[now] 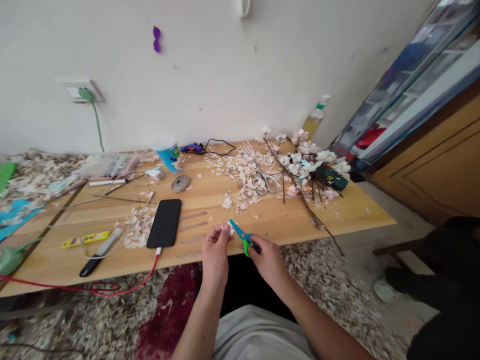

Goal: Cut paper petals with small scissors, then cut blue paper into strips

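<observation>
My left hand (pixel 216 250) pinches a small pale petal-like piece (pixel 231 230) above the table's front edge. In my right hand (pixel 268 255) is a pair of blue and green scissors (pixel 242 235), its fingers around the handles. The blades reach across to the pale piece at my left fingertips; whether they touch it I cannot tell. Beyond my hands lies a heap of pale petal-like scraps (pixel 243 172) with grey-handled scissors (pixel 265 183) on it. Branches with white blossoms (pixel 305 155) rest on the right part of the table.
A black phone (pixel 164 223) with a red cable (pixel 142 281) lies left of my hands. A knife with a black handle (pixel 92 265), a blue cup (pixel 169 157) and a round grey tin (pixel 180 183) are farther left. A bottle (pixel 314 117) stands by the wall. Another person's leg (pixel 416 285) shows at right.
</observation>
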